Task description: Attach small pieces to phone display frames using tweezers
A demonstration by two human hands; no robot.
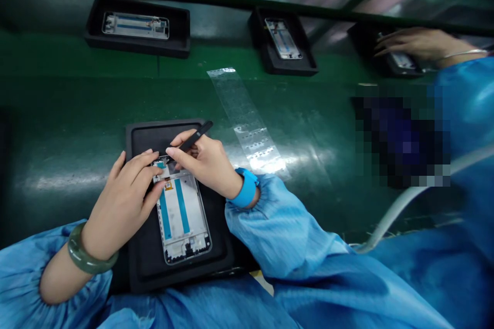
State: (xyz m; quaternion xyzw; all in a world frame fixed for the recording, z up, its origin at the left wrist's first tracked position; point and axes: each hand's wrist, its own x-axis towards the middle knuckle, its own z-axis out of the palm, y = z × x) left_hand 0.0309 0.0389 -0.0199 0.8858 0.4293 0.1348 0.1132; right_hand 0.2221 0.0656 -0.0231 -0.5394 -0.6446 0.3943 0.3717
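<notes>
Blue gathered sleeves; blue wristband; green stone bangle

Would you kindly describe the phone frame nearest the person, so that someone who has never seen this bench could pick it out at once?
On the green bench, look at the black tray directly in front of the person. The phone frame in it has two blue stripes. Unlike the frames in the trays farther along, it lies under this person's left hand and the black tool held in the right hand.
</notes>
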